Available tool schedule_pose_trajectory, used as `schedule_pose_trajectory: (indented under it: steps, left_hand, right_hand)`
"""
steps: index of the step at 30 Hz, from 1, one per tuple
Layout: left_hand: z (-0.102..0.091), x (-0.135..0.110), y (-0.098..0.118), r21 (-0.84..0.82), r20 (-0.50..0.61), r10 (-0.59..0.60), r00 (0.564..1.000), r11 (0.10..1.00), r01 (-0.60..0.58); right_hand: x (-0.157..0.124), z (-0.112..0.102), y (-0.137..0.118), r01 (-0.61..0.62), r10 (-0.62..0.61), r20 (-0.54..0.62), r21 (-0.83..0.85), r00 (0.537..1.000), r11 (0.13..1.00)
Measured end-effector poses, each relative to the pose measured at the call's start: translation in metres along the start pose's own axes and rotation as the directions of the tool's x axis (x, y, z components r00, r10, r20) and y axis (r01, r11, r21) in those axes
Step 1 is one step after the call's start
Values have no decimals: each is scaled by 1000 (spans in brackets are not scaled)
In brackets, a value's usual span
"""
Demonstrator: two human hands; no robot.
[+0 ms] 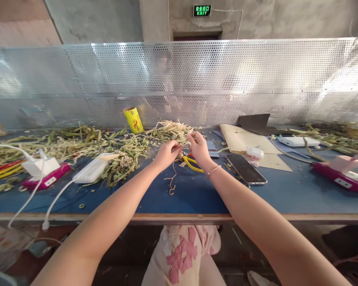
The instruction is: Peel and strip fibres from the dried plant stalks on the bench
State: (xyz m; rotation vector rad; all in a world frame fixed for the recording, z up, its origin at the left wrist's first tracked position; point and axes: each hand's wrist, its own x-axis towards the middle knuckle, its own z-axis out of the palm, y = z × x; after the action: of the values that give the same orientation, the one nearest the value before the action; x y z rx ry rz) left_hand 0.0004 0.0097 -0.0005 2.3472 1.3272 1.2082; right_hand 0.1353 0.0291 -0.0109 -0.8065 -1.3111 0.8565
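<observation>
My left hand (166, 153) and my right hand (198, 147) are close together above the blue table (197, 194), both pinched on a pale dried plant strip (182, 143) stretched between them. A thin brown strand (172, 180) hangs from my left hand down to the table. Yellow-handled pliers (192, 163) lie on the table just below my right hand. A heap of dried husk strips (170, 131) sits right behind the hands.
Green and dry plant scraps (77, 145) cover the left of the table. A yellow roll (133, 120), white chargers (91, 171), magenta power banks (340, 176), a black phone (246, 169), earbuds case (254, 153) and cardboard (244, 139) lie around. A perforated metal screen (256, 79) stands behind.
</observation>
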Motion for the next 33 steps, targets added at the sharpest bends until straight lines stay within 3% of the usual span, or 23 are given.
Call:
schedule_pose_trajectory:
  steps: [5,9,12,15,18,23,28,33]
  left_hand:
    - [0,2,-5,-79,0,-88,996,993,88]
    - [-2,3,-6,-123,41,-103,994,987,107]
    - [-3,3,-6,-161,55,-100,993,981,108]
    - [-3,3,-8,-248,76,-93,993,963,109]
    - [-1,3,-9,-347,91,-114,989,927,139]
    - [3,5,-5,-590,168,-299,939,733,339]
    - [4,5,-4,-760,221,-446,867,478,439]
    - [3,6,-5,-776,219,-460,861,453,439]
  right_hand:
    - [5,-10,-5,-66,70,223,-26,972,997]
    - [8,-21,-9,-137,142,280,-38,950,990]
    - [9,-25,-8,66,3,278,-236,960,970]
    - [6,-23,-8,312,-158,339,-469,928,826]
    - [3,-18,-9,388,-175,402,-545,899,743]
    - [1,-12,-6,415,-152,460,-549,875,726]
    - [2,-8,1,332,-84,424,-555,902,763]
    - [2,-6,3,282,-82,371,-526,925,802]
